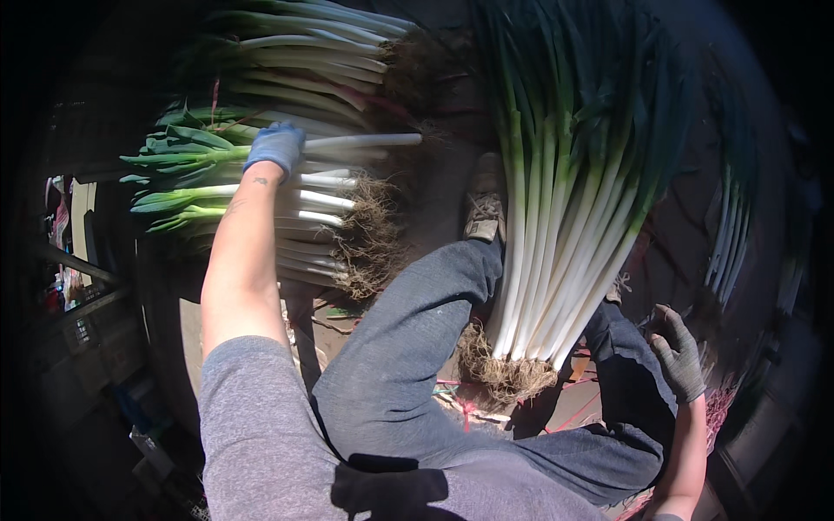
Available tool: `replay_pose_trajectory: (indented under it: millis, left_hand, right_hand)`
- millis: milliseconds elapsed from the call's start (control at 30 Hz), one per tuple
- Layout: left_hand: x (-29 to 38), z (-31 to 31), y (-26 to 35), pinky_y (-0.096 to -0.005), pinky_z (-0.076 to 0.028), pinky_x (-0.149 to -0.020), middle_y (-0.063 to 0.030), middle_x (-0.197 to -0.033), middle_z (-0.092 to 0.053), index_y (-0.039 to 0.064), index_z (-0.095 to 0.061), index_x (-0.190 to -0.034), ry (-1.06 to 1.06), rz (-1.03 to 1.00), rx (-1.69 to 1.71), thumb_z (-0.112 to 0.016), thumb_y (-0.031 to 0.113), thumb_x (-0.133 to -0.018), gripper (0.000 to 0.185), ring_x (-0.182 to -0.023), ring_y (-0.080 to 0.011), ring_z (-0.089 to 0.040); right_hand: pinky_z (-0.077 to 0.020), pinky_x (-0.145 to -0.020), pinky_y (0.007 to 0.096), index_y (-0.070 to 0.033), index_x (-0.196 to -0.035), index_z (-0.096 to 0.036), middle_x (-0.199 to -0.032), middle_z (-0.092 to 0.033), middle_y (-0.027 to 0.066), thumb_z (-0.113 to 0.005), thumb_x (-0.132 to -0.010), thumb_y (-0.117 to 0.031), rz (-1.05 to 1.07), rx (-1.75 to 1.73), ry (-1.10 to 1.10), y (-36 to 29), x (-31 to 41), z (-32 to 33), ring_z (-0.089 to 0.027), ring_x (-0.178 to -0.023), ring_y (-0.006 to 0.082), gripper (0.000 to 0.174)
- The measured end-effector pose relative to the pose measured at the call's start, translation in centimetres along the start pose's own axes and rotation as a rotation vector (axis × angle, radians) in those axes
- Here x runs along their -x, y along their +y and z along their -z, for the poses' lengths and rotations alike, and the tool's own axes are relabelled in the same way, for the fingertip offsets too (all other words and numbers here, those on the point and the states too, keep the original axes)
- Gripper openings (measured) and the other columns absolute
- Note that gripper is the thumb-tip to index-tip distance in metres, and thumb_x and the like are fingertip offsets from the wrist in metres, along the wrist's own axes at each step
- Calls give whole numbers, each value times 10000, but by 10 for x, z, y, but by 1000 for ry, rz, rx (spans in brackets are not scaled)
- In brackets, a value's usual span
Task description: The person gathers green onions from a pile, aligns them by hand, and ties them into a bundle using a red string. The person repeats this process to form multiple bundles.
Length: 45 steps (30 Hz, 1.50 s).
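Note:
My left hand (279,146), in a blue glove, is closed around a long Welsh onion (365,140) on the left pile. Its white shank points right, with the roots blurred. Below that hand lie more Welsh onions (316,198), their green tops to the left and tangled roots to the right. A large bunch of Welsh onions (554,260) rests between my legs, root ends towards me. To the right of the bunch, my right hand (681,358) wears a greyish glove. Its fingers are bent and parted from the thumb, and nothing shows in its grasp.
Another heap of Welsh onions (319,62) lies at the upper left, partly under red ties. More stalks (726,241) lie at the far right. Red twine (466,410) is strewn on the ground below the large bunch, and pinkish strands (720,410) gather beside my right wrist.

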<state>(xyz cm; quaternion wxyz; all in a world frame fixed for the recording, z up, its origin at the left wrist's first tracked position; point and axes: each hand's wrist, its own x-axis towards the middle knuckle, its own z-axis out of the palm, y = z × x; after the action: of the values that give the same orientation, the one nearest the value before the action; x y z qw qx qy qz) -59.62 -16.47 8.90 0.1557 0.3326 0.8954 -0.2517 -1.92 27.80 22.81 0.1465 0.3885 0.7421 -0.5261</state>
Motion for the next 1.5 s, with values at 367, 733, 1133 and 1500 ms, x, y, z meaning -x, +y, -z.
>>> replay_pose_trajectory:
  millis: [367,733,1133,1500]
  left_hand:
    - [210,52,39,-413,-496,-865,-133,-1040,-656,60,-593,-1161,493,-404,-10,-557,131,-871,301,-964,-284,-648]
    - [382,152,161,-368,-481,-729,-80,-875,-626,92,-593,-1089,731,-538,342,-550,181,-889,224,-789,-224,-636]
    - [351,290,219,-362,-498,-770,-71,-850,-645,78,-635,-1105,830,-772,-75,-666,173,-875,251,-830,-221,-663]
    - [320,149,417,-415,-516,-899,-258,-1096,-677,-33,-500,-1316,100,-356,1487,-636,226,-917,494,-1025,-402,-660]
  right_hand:
    - [-491,-958,296,-14,-1406,-486,-1205,-634,113,-606,-945,-26,448,3,-94,-106,36,-49,-604,-1142,175,476]
    - [-520,-796,364,-60,-1332,-528,-966,-681,125,-667,-906,-83,457,632,-716,-191,156,-77,-666,-897,222,449]
    - [-543,-757,411,-36,-1391,-461,-905,-682,218,-663,-947,-305,470,376,-296,-137,169,-56,-698,-845,329,557]
    - [-527,-846,431,13,-1277,-514,-997,-667,250,-647,-937,-242,520,-119,472,-93,-21,-74,-667,-933,374,445]
